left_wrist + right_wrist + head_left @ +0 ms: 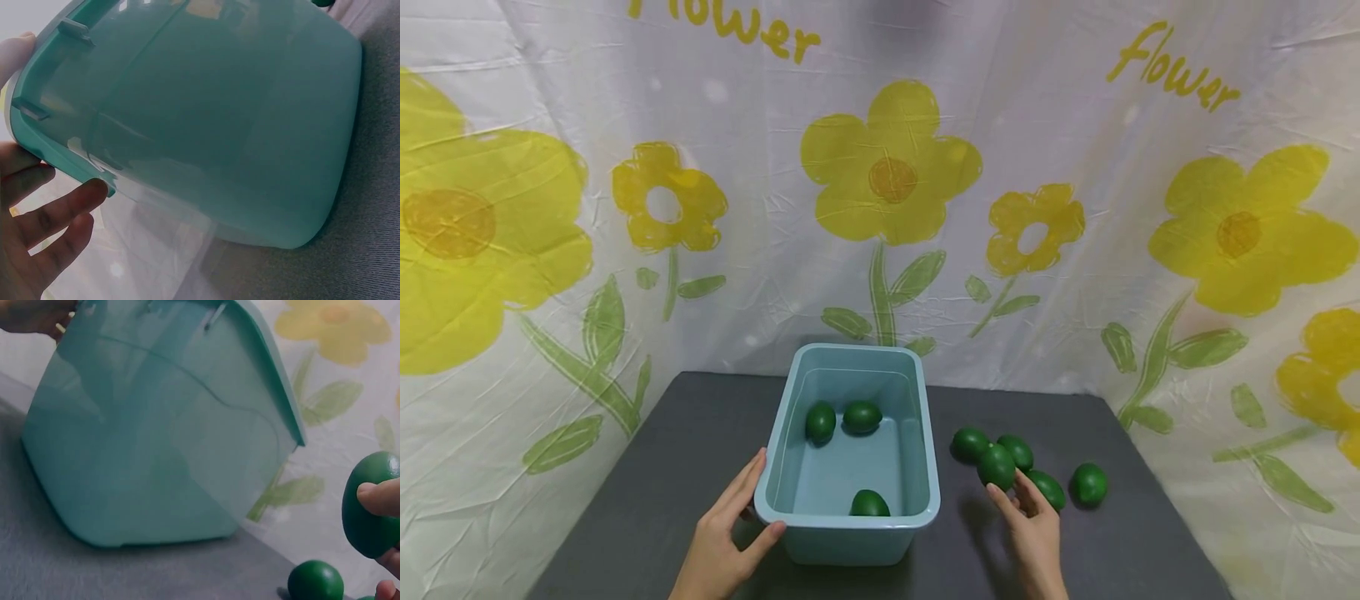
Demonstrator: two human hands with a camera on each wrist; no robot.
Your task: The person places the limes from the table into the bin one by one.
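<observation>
In the head view, a light blue plastic bin (850, 546) stands on the table with several dark green limes inside, such as one lime (862, 417) near its far end. My left hand (721, 529) holds the bin's near left corner, thumb on the front rim and fingers along the left side. To the bin's right, my right hand (1032, 529) pinches a smooth lime (996, 467) between thumb and fingers, just above other limes. The right wrist view shows this held lime (369, 506) raised over the table, the thumb pressed to its side.
Around the right hand lie several loose limes, among them one lime (970, 445) at the back and one lime (1088, 486) farthest right. A dark grey cloth (647, 500) covers the table. Behind hangs a white curtain (760, 275) printed with yellow flowers.
</observation>
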